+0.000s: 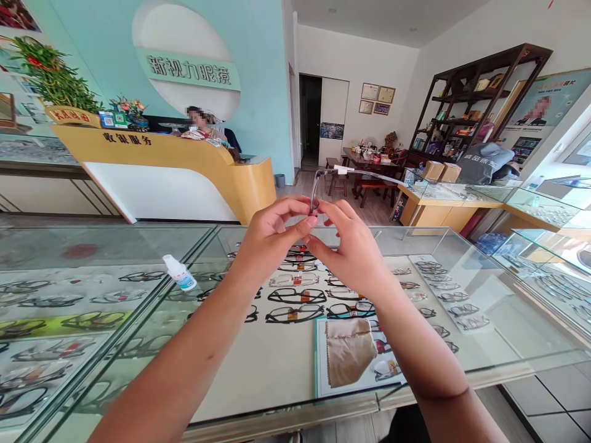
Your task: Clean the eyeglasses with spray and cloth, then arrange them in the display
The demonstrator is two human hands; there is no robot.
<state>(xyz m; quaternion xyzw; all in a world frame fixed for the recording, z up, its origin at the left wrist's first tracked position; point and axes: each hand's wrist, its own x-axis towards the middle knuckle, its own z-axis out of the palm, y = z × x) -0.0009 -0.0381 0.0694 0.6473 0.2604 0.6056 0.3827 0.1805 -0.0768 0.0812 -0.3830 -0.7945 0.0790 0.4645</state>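
A pair of eyeglasses [316, 187] is held up above the glass display counter, seen nearly edge-on. My left hand [277, 229] pinches the frame between thumb and fingers from the left. From the right, the fingertips and thumb of my right hand [348, 243] close on the lower part of the same frame. One temple stretches away to the right with a white tag [344, 170] on it. Fingers hide much of the lenses. Under my right forearm, a beige cleaning cloth [348, 354] lies on the counter.
A white spray bottle [180, 273] stands left on the glass counter [258, 375], with rows of eyeglasses [296, 296] beneath the glass. Beyond are a yellow reception desk [184, 161] with a seated person [203, 126], and more display cases [455, 194] at right.
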